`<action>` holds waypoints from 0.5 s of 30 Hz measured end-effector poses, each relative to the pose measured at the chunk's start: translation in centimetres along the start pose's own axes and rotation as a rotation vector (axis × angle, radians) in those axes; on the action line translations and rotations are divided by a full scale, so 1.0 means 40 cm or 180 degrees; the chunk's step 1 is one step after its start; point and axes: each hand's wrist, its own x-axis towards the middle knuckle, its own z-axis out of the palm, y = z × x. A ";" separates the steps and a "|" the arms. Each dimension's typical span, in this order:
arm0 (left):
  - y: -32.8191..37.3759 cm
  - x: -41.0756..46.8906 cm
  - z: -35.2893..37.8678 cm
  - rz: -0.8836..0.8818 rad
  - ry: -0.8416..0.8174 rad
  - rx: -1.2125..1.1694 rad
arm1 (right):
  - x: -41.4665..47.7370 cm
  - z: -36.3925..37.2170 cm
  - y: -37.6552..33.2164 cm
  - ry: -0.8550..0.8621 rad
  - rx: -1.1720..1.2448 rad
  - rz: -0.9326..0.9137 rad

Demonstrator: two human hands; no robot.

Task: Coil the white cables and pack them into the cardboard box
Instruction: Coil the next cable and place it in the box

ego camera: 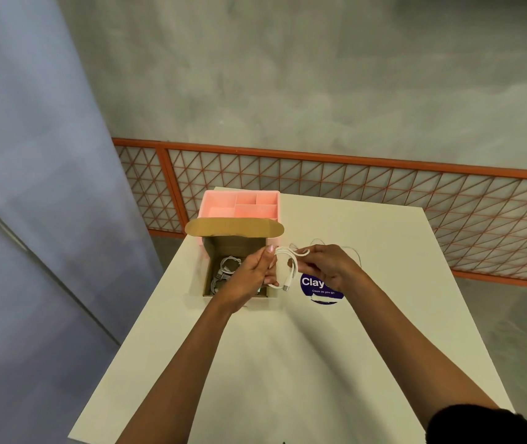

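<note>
One white cable is held above the white table, looped into a loose coil with its plug end hanging down toward 6 o'clock. The left hand is closed around the coil's left side, thumb up; the right hand pinches the top strands at 12 o'clock of the coil. One cardboard box sits open at 9 o'clock of the hands, its flap raised, with coiled white cables inside; their number cannot be told. One pink divided organiser stands just behind the box at 12 o'clock. One round blue sticker under the right hand reads "Clay" and "Clean as you go".
</note>
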 end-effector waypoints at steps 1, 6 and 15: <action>-0.003 0.001 -0.001 -0.0021 0.0037 0.0048 | -0.002 -0.004 0.000 -0.0058 -0.0199 0.0053; -0.005 0.000 0.005 -0.0064 0.0133 0.0228 | -0.003 -0.032 -0.007 -0.0513 -0.1024 0.0147; -0.018 0.016 0.007 0.0217 0.0669 0.0228 | -0.007 -0.046 -0.010 -0.1646 -0.0801 0.0161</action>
